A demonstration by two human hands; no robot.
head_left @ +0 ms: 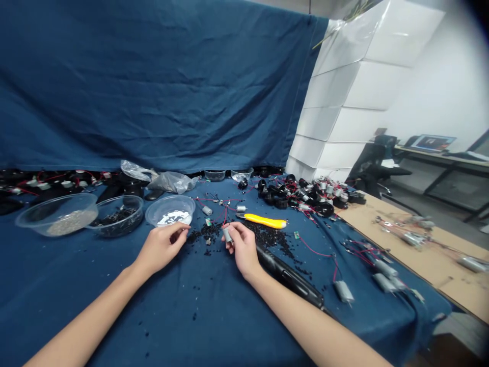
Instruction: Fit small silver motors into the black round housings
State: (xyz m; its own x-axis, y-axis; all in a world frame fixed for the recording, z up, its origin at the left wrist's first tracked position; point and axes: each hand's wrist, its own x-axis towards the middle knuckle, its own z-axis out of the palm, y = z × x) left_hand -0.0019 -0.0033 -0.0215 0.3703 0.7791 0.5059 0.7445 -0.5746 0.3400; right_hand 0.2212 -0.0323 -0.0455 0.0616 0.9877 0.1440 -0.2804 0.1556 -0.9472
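Note:
In my right hand [240,247] is a small silver motor [227,234], gripped between thumb and fingers, with a red wire running up from it. My left hand [163,245] is closed in a pinch beside the bowl of white pieces [170,211]; what its fingertips hold, if anything, is too small to name. Between and behind the hands lie small black pieces [267,235], a green circuit board [208,222] and two more motors on wires [207,210]. A yellow-handled tool [265,220] rests just beyond my right hand, and a black power tool [290,278] lies under my right forearm.
Bowls of silver bits [72,220] and black parts [116,216] stand at the left. Wired black parts [282,193] are heaped at the back right. Loose motors [344,291] lie at the right, near a cardboard-coloured board [431,250]. White boxes [340,107] are stacked behind.

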